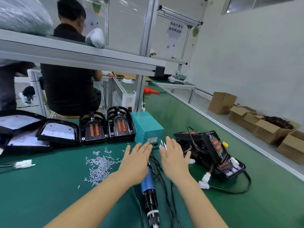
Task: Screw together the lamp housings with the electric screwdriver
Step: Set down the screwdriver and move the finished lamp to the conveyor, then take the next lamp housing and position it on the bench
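Both hands out flat above the green surface [49,195], fingers straight and spread, holding nothing: left hand [135,160] reaching toward the front of the teal power box [146,127], fingertips close to its label, contact not clear; right hand [172,158] just beside it, palm down, hovering over the black cables.

Head view, near to far. Electric screwdriver [148,191] lying on the surface between the two forearms, blue grip partly under the left hand, black nose and bit pointing toward the near edge; probably laid there so either hand can pick it up at once, with its cable running up to the power box. Loose screws [100,165] heaped left of the left hand, within easy reach for feeding. Unscrewed-looking lamp housings [217,153] piled right of the right hand, wires and white connectors trailing out toward the near side. Further housings [107,127] with orange lenses lined up against the left side of the box, seemingly staged or finished; which, cannot tell.

Room for moving: open green surface in front of the screws and at lower left, enough to set a housing down flat. Tangled cables around the screwdriver likely to snag a lift. Right edge of the surface close behind the pile, cardboard boxes [266,129] on the floor beyond it.
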A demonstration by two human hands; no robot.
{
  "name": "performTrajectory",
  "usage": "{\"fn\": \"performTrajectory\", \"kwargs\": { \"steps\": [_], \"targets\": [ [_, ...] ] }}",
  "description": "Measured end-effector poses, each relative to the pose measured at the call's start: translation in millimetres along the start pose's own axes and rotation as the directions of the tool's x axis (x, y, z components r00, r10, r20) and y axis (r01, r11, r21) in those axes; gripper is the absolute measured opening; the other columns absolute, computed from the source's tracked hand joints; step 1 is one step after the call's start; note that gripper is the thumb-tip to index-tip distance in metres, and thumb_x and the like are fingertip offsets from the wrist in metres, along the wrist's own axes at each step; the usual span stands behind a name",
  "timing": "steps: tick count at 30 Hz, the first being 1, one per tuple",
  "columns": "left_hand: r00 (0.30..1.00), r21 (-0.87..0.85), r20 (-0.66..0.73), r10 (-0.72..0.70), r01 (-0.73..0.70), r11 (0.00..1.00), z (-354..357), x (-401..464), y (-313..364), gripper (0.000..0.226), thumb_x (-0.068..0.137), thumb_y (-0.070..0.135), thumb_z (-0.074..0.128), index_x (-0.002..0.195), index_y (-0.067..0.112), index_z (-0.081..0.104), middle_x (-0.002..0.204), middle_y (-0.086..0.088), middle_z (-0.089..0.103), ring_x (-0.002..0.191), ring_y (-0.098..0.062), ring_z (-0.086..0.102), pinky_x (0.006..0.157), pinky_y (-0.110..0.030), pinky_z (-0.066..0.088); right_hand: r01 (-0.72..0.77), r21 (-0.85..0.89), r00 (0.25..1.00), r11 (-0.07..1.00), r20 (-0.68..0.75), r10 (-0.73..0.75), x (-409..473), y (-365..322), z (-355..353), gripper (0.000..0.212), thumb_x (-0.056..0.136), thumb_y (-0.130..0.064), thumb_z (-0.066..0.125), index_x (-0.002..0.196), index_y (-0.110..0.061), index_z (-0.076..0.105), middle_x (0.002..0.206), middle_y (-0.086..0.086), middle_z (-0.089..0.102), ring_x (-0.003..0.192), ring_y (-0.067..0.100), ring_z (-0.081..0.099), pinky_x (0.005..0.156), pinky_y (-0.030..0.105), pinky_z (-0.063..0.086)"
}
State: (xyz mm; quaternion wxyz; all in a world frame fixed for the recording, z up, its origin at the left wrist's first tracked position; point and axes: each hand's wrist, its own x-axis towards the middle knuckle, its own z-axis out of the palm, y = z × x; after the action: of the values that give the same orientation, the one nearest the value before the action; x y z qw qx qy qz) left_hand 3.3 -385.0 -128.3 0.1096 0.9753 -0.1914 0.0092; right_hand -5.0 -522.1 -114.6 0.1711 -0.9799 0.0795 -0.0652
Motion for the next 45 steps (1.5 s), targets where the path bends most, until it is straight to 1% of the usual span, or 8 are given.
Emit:
{"fn": "performTrajectory", "kwargs": {
  "steps": [10,17,23,28,34,38,41,45],
  "targets": [
    [0.957,0.078,-0.065,-0.282,0.286,0.955,-8,-72,-78,0.076,0.093,0.01,0.041,0.152,0.021,-0.006,0.16,0.007,-0.009,0.147,-0.018,-0.007,0.116,-0.046,-0.005,0.271,-0.048,0.949,0.961,0.182,-0.258,-35,-99,55,0.055,0.107,-0.038,0.017,0.156,-0.024,-0.001,0.164,-0.003,0.002,0.15,0.013,0.001,0.117,0.056,-0.004],
    [0.9,0.129,-0.075,-0.429,0.435,0.891,-13,-118,-111,0.073,0.092,0.009,0.037,0.152,0.018,-0.004,0.16,0.002,-0.008,0.147,-0.024,-0.008,0.116,-0.049,-0.006,0.396,-0.007,0.883,0.918,0.279,-0.379,-61,-151,83,0.054,0.107,-0.037,0.018,0.156,-0.026,0.001,0.164,-0.003,-0.001,0.15,0.014,-0.002,0.116,0.056,-0.008],
    [0.858,0.142,-0.064,-0.509,0.513,0.847,-12,-150,-141,0.073,0.092,0.009,0.036,0.152,0.018,-0.005,0.16,0.002,-0.008,0.147,-0.024,-0.009,0.116,-0.049,-0.006,0.472,0.019,0.832,0.881,0.322,-0.452,-75,-185,106,0.054,0.106,-0.038,0.017,0.156,-0.027,-0.001,0.164,-0.003,0.0,0.15,0.014,-0.002,0.115,0.056,-0.011],
    [0.832,0.144,-0.106,-0.544,0.554,0.82,-20,-159,-169,0.071,0.092,0.011,0.037,0.153,0.021,0.002,0.161,0.002,-0.003,0.147,-0.022,-0.007,0.116,-0.048,-0.006,0.533,0.004,0.79,0.846,0.357,-0.499,-84,-206,119,0.054,0.106,-0.038,0.017,0.157,-0.026,-0.001,0.164,-0.002,-0.001,0.151,0.015,-0.003,0.115,0.056,-0.013],
    [0.782,0.11,-0.361,-0.507,0.576,0.81,-56,-137,-212,0.06,0.093,0.013,0.042,0.149,0.021,0.021,0.159,0.003,0.014,0.147,-0.02,0.002,0.117,-0.047,-0.002,0.574,-0.029,0.764,0.818,0.378,-0.523,-88,-220,135,0.055,0.106,-0.039,0.015,0.157,-0.026,-0.002,0.164,-0.004,0.0,0.151,0.015,-0.003,0.115,0.056,-0.014],
    [0.736,0.144,-0.466,-0.49,0.61,0.78,-82,-120,-249,0.052,0.094,0.011,0.041,0.144,0.019,0.03,0.156,0.001,0.023,0.145,-0.023,0.01,0.116,-0.05,0.002,0.595,-0.035,0.751,0.803,0.38,-0.54,-86,-229,143,0.056,0.106,-0.043,0.015,0.157,-0.027,0.0,0.164,-0.004,0.0,0.15,0.014,-0.003,0.114,0.056,-0.016],
    [0.747,0.22,-0.454,-0.486,0.623,0.751,-93,-112,-276,0.052,0.095,0.013,0.043,0.145,0.017,0.029,0.156,-0.003,0.024,0.146,-0.027,0.01,0.116,-0.052,0.002,0.603,-0.038,0.736,0.797,0.412,-0.537,-87,-233,150,0.057,0.105,-0.048,0.015,0.157,-0.029,0.0,0.165,-0.004,-0.002,0.151,0.015,-0.005,0.113,0.056,-0.017],
    [0.792,0.36,-0.35,-0.499,0.606,0.709,-103,-102,-302,0.066,0.092,0.02,0.055,0.148,0.014,0.023,0.156,-0.006,0.023,0.146,-0.031,0.008,0.116,-0.056,-0.001,0.609,-0.072,0.728,0.79,0.446,-0.521,-87,-235,158,0.058,0.103,-0.051,0.017,0.156,-0.032,0.003,0.164,-0.004,-0.006,0.15,0.016,-0.007,0.112,0.058,-0.017]
  ]
}}
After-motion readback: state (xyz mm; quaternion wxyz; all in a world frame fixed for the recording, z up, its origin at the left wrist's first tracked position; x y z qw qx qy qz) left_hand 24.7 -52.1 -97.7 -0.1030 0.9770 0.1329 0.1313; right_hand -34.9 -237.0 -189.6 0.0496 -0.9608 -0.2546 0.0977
